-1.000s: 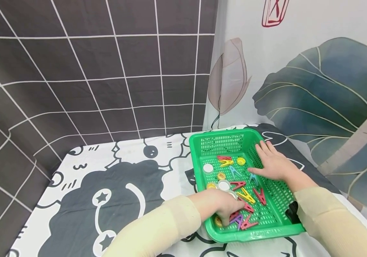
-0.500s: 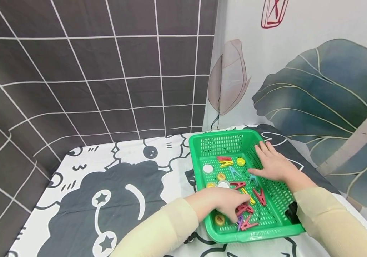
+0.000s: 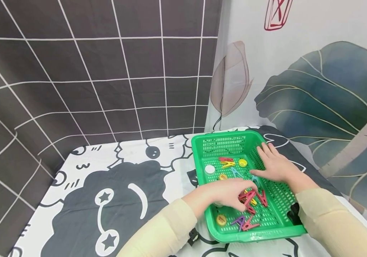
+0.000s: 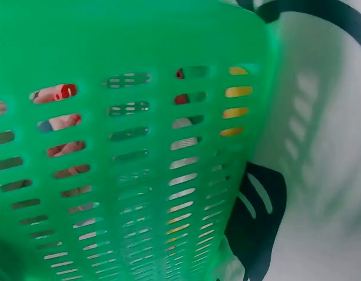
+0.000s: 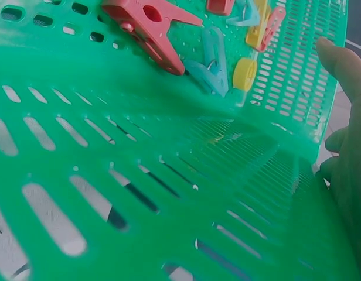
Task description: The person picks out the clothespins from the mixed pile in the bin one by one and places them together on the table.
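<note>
My left hand (image 3: 231,192) reaches over the near-left side of a green plastic basket (image 3: 254,236), pinching a red clothespin (image 3: 248,197) between thumb and fingertips. Through the basket slots in the left wrist view, fingertips show beside a bit of red. My right hand (image 3: 276,166) rests on the basket's right side, fingers straight and thumb spread over the inside. A purple clothespin (image 3: 239,222) and another red clothespin (image 3: 250,224) lie near the front. Blue clothespins (image 5: 213,64) and a yellow cap (image 5: 245,74) appear in the right wrist view.
Also in the basket are a white cap (image 3: 210,169), a yellow clothespin (image 3: 227,164) and a yellow-brown cap (image 3: 221,220). The basket stands on a cartoon-print cloth (image 3: 174,182). Behind are a dark gridded curtain (image 3: 145,89) and a leaf-print curtain (image 3: 325,85).
My left hand has moved away from the basket's front, up and right, and now has a red clothespin in its pinch. The purple clothespin is uncovered. My right hand stays in place.
</note>
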{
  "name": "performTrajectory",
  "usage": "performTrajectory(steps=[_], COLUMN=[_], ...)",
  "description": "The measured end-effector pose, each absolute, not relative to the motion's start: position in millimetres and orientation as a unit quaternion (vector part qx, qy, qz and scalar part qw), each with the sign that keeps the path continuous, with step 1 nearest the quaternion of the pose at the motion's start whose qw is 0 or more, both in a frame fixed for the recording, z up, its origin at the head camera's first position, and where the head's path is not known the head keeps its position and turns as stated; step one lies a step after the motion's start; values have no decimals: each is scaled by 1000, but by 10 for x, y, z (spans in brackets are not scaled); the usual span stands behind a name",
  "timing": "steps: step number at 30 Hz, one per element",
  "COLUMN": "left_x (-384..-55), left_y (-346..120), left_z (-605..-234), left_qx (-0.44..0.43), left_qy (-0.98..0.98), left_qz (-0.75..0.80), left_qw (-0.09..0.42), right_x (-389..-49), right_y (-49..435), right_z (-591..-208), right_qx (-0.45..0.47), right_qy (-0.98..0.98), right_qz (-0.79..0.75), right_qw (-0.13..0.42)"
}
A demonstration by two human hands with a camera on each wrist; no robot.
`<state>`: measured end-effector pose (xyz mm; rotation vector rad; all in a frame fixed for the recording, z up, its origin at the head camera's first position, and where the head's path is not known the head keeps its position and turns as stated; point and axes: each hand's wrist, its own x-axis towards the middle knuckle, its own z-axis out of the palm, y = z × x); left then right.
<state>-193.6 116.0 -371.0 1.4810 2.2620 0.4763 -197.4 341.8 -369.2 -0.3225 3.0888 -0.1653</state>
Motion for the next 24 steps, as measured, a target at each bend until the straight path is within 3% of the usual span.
performTrajectory(steps=[11,24], left_x=[-2086,-2312], left_y=[908,489], left_z=[-3487,-3431], left_qx=[528,445], left_qy=[791,804], left_qz=[272,378], left_qw=[147,107], right_x=[-1985,-1991], right_y=[3406,3401], right_z=[-3678,-3687], right_qx=[-107,-106], right_qy=[993,993], right_qz=[-47,-46], right_qw=[17,25])
